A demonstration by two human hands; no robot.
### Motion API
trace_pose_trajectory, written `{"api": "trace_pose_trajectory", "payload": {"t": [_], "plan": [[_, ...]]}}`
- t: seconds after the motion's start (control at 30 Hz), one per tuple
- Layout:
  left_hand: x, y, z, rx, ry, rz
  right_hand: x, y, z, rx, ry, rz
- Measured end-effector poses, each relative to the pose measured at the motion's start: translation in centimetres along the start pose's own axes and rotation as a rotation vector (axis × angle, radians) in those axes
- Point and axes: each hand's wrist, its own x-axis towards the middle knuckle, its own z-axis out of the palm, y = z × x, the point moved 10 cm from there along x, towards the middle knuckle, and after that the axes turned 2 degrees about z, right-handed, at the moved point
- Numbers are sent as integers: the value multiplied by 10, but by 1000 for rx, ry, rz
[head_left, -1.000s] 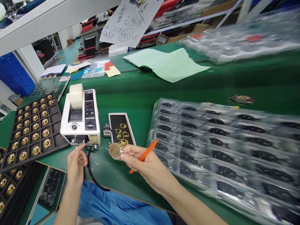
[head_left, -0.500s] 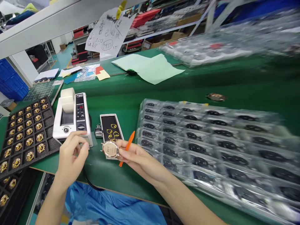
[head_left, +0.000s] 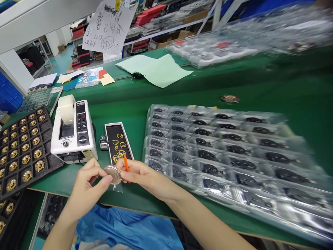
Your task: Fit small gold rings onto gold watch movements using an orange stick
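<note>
A round rose-gold watch case [head_left: 113,174] is held between my two hands above the green bench. My right hand [head_left: 137,173] grips its right edge and also holds an orange stick [head_left: 126,163]. My left hand [head_left: 91,178] pinches the left side of the case with thumb and fingers. A small piece of clear film [head_left: 118,188] shows under the case. Just behind the hands lies a white-rimmed box [head_left: 127,136] with yellow rings on its black inside. Beside the box sits a small metal counter [head_left: 103,142].
A white tape dispenser [head_left: 71,139] stands behind my left hand. Black foam trays [head_left: 49,140] of gold watch parts lie at the left. Clear plastic trays [head_left: 166,119] with dark parts cover the right; another watch piece [head_left: 229,99] lies behind them.
My left hand has moved from beside the dispenser to the watch case and now grips it. The case has shifted slightly left and down, and clear film shows beneath it. The camera view has shifted.
</note>
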Motion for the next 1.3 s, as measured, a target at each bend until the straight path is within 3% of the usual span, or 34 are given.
{"api": "trace_pose_trajectory", "payload": {"t": [0.7,0.8,0.93,1.07,1.17,1.3], "plan": [[1,-10,3,118,45,0,0,-4,-1,-119,30,-35],[-1,-10,0,246,101,1,0,-6,-2,-177,64,-37],[-8,-3,-21,497,224,-9,-1,-9,-9,-248,133,-27],[-18,23,-36,421,380,232,-2,-11,-9,-253,129,-17],[-13,29,-13,257,214,396,-3,-7,-2,-224,81,-3],[-10,23,17,83,-20,459,-11,9,15,-125,26,42]]}}
